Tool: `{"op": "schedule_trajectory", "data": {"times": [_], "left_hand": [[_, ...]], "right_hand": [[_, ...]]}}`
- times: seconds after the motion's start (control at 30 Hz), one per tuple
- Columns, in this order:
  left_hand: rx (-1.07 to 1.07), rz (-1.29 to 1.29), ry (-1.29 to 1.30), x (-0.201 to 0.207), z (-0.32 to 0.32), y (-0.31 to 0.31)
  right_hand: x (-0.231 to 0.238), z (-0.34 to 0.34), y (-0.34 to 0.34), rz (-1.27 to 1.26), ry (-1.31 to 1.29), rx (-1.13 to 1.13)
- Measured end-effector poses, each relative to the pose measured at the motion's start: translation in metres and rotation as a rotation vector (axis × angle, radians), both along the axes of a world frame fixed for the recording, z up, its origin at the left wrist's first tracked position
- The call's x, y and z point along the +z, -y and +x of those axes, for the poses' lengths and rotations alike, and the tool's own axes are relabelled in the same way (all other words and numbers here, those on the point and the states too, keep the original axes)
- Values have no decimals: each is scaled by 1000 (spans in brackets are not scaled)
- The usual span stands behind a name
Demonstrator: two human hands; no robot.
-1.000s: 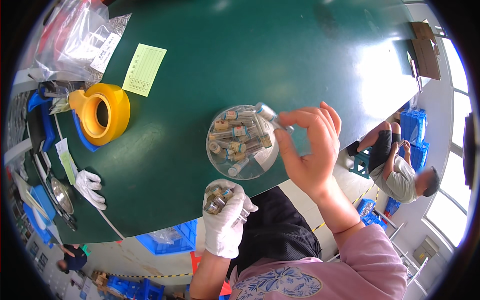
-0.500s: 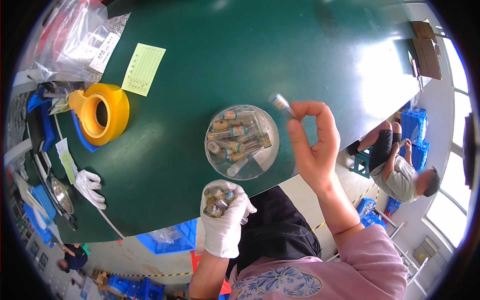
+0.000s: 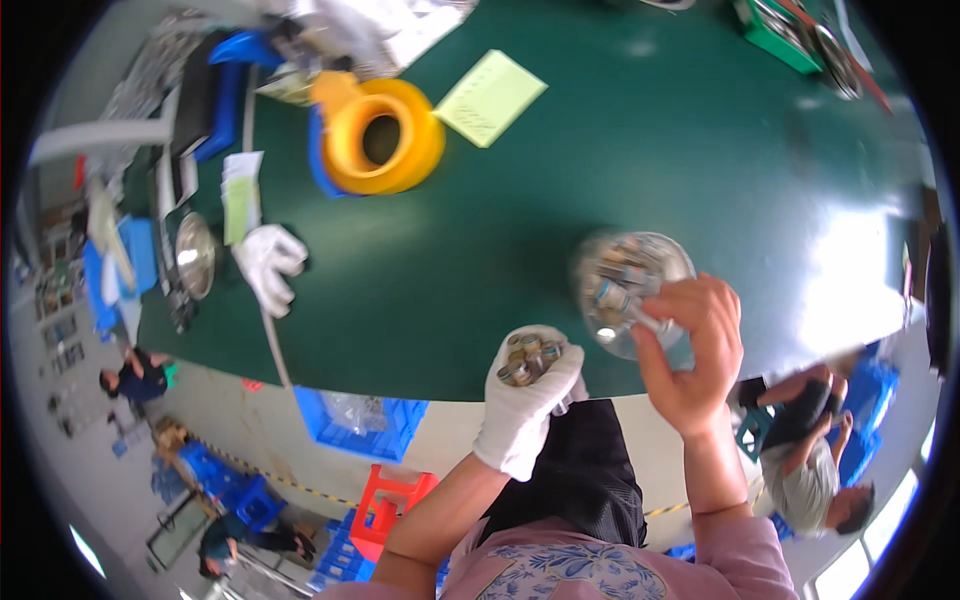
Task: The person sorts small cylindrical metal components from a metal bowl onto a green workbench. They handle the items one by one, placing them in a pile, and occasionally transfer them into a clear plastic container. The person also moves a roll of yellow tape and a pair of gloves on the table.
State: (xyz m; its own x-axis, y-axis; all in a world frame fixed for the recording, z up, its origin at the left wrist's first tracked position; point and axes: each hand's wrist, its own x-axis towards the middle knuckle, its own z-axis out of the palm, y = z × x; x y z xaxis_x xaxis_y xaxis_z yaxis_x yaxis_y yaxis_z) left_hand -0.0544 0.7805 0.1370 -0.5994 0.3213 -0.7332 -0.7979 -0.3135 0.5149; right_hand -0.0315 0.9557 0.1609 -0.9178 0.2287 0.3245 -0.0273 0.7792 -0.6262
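My left hand (image 3: 520,410), in a white glove, is closed around a bundle of small glass vials (image 3: 532,358), their capped ends pointing up. It is held at the table's near edge. My bare right hand (image 3: 700,350) pinches one slim glass vial (image 3: 613,296) with a white and blue end between thumb and fingers. This vial is over a round clear dish (image 3: 678,258), which holds several similar vials lying loosely. The dish stands on the green table (image 3: 480,250), to the right of my left hand. Motion blurs the dish's contents.
Toward the left lie a yellow tape roll (image 3: 425,150), a pale green printed slip (image 3: 492,98) and a loose white glove (image 3: 270,268). A green tray of tools (image 3: 785,35) is far right. Below the table edge are a blue crate (image 3: 365,425) and red stool (image 3: 390,500). Other people sit nearby.
The view has swung left, so everything on the table appears further right. My right hand has brought its vial from beside the dish to over it. My left hand keeps its bundle.
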Motion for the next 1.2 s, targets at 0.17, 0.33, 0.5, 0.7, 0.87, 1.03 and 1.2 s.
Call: {"op": "schedule_trajectory", "data": {"times": [0.17, 0.33, 0.5, 0.7, 0.87, 1.03, 1.2], "left_hand": [[281, 221, -52, 2, -7, 21], [289, 103, -86, -2, -17, 40], [167, -511, -479, -32, -47, 47], [-199, -1086, -994, -54, -91, 38], [-328, -1226, -1246, -73, -114, 32], [-281, -1292, -1466, -83, -125, 30], [-283, -1047, -1501, -73, -116, 28]], "right_hand": [[9, -10, 58, -44, -39, 169], [4, -8, 80, -109, 16, 277], [-43, 79, 65, -266, 191, -116], [-90, 43, 5, -387, 80, -270], [-96, 25, -1, -450, 161, -139], [-76, -2, -12, -183, -30, -54], [-48, -42, -17, 147, -11, -31]]}}
